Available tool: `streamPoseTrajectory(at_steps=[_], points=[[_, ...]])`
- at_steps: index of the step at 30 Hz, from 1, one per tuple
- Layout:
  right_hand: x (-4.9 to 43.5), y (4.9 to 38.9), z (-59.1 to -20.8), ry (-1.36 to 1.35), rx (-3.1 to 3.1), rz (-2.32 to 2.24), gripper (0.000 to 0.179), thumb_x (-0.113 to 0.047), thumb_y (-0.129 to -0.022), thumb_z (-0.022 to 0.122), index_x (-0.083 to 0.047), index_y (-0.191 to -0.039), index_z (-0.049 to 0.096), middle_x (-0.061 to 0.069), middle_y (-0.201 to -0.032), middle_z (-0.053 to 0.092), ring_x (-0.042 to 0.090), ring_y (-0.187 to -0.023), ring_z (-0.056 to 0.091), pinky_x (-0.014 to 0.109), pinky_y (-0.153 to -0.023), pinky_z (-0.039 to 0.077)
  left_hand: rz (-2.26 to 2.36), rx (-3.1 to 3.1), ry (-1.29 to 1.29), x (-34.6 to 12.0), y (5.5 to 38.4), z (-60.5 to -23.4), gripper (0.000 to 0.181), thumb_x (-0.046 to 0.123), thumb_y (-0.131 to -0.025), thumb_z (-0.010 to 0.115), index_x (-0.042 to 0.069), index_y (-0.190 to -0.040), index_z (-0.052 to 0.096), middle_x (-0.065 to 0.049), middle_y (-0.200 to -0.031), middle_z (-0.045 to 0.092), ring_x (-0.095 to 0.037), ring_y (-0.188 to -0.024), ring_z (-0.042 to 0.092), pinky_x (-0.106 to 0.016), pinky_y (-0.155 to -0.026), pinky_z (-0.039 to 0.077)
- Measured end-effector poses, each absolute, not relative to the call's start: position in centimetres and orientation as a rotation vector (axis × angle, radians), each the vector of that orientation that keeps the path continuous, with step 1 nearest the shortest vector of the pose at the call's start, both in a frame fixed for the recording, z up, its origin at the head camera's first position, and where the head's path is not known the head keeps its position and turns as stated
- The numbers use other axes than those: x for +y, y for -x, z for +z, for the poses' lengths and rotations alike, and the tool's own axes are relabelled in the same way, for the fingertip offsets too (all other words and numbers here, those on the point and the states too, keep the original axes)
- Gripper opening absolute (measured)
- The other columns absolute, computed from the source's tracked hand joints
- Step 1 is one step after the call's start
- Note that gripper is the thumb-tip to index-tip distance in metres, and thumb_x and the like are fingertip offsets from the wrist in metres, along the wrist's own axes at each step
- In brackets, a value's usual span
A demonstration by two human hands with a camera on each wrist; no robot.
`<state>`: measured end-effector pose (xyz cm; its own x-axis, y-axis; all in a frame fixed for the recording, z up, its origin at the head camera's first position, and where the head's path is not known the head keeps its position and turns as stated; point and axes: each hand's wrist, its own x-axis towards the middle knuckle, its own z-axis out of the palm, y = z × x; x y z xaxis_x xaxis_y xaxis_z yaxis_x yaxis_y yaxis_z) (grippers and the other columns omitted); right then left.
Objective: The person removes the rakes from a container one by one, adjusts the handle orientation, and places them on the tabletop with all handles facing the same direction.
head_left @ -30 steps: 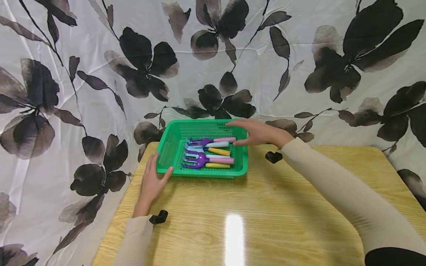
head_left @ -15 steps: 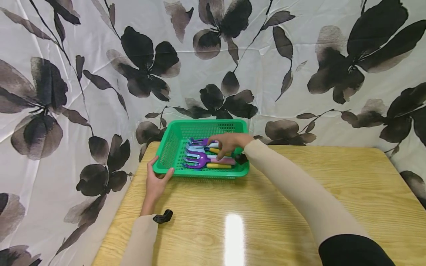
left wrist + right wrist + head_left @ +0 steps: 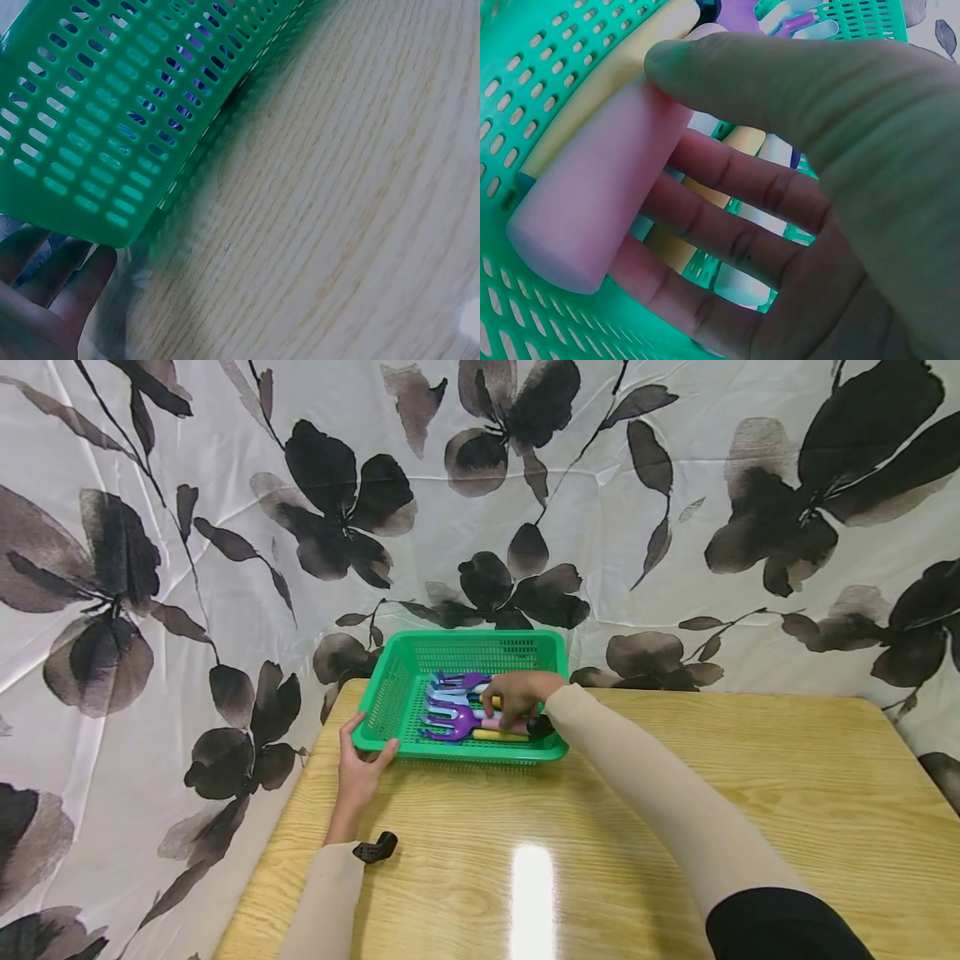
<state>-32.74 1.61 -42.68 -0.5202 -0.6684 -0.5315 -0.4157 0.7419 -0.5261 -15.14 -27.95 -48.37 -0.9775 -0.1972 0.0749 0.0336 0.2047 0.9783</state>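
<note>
A green perforated basket sits near the table's far left corner, with several small hand forks lying in it. My right hand reaches into its right side. In the right wrist view, the thumb and fingers pinch the pink handle of a purple hand fork, the fingers passing beneath the handle. Its tines point left. My left hand spans the basket's near left corner, thumb at the front rim. In the left wrist view its fingers reach fairly straight to the basket's wall.
A yellow-handled fork lies along the front wall beside the pink one. Other forks with yellow, pale and pink handles lie behind. The basket stands on a wooden table, with a floral curtain close behind.
My right hand has moved left and down from the basket's right rim onto the pink-handled fork and taken hold of it. The left hand has closed in on the basket's near left corner.
</note>
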Motion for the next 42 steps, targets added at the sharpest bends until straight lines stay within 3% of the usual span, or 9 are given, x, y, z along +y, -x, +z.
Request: streamPoseTrajectory(at_steps=[4,8,15,19,25,31,39,42], points=[[1.6,32.8,-42.8,0.813,2.201,-0.426,0.023,-0.017,-0.091,0.08,-0.016,-0.113,0.071,0.005,-0.089,0.059,0.015,-0.069,0.054,0.045,-0.073,0.059,-1.875,-2.278,-0.153,-27.9,15.0,-48.2,0.082,0.016,-0.096,0.073,0.011,-0.16,0.023,-0.025,-0.156,0.034,-0.043,-0.138,0.045,-0.055,-0.11,0.038],[1.5,32.7,-42.9,0.811,2.214,-0.416,0.019,-0.017,-0.091,0.079,-0.014,-0.109,0.073,0.004,-0.088,0.06,0.014,-0.068,0.054,0.043,-0.072,0.059,-1.881,-2.267,-0.147,-28.0,15.1,-48.3,0.082,0.014,-0.095,0.073,0.01,-0.16,0.023,-0.025,-0.156,0.034,-0.043,-0.137,0.046,-0.056,-0.11,0.038],[1.3,32.6,-42.8,0.891,2.264,-0.35,0.005,-0.018,-0.094,0.074,-0.014,-0.097,0.074,0.005,-0.088,0.066,0.013,-0.06,0.056,0.031,-0.059,0.053,-1.879,-2.288,-0.156,-28.0,15.0,-48.3,0.083,0.017,-0.096,0.074,0.012,-0.16,0.022,-0.024,-0.156,0.034,-0.041,-0.137,0.047,-0.052,-0.108,0.04],[1.3,32.6,-42.0,0.922,2.29,-0.386,0.009,-0.021,-0.098,0.071,-0.012,-0.098,0.072,0.006,-0.088,0.067,0.014,-0.058,0.056,0.03,-0.056,0.049,-1.879,-2.286,-0.161,-28.0,15.0,-48.4,0.082,0.017,-0.096,0.073,0.013,-0.16,0.023,-0.024,-0.155,0.036,-0.04,-0.136,0.047,-0.05,-0.107,0.041],[1.9,32.5,-40.7,1.043,2.394,-0.417,0.015,-0.023,-0.095,0.074,-0.008,-0.1,0.074,0.002,-0.092,0.067,0.014,-0.074,0.055,0.029,-0.067,0.047,-1.903,-2.257,-0.145,-28.1,15.0,-48.5,0.083,0.015,-0.095,0.074,0.011,-0.16,0.023,-0.024,-0.156,0.035,-0.04,-0.135,0.047,-0.053,-0.11,0.039],[3.6,32.4,-39.9,1.134,2.475,-0.54,0.012,-0.019,-0.093,0.07,-0.009,-0.099,0.072,0.0,-0.079,0.06,0.013,-0.065,0.045,0.029,-0.062,0.039,-1.899,-2.256,-0.149,-28.0,15.1,-48.7,0.082,0.015,-0.095,0.074,0.012,-0.16,0.024,-0.025,-0.155,0.036,-0.041,-0.136,0.047,-0.052,-0.11,0.039],[7.5,31.5,-38.5,1.142,2.591,-0.712,0.016,-0.01,-0.087,0.068,-0.007,-0.102,0.071,0.001,-0.072,0.054,0.013,-0.061,0.038,0.03,-0.06,0.035,-1.905,-2.244,-0.13,-28.1,14.9,-48.8,0.08,0.014,-0.095,0.075,0.01,-0.159,0.026,-0.025,-0.155,0.035,-0.042,-0.134,0.048,-0.057,-0.111,0.037],[9.3,31.1,-38.3,1.098,2.617,-0.779,0.018,-0.008,-0.087,0.069,-0.006,-0.104,0.071,0.001,-0.073,0.054,0.013,-0.061,0.039,0.03,-0.06,0.036,-1.909,-2.251,-0.135,-28.1,14.8,-48.6,0.08,0.016,-0.095,0.074,0.012,-0.159,0.026,-0.024,-0.156,0.035,-0.042,-0.135,0.047,-0.054,-0.11,0.038]])
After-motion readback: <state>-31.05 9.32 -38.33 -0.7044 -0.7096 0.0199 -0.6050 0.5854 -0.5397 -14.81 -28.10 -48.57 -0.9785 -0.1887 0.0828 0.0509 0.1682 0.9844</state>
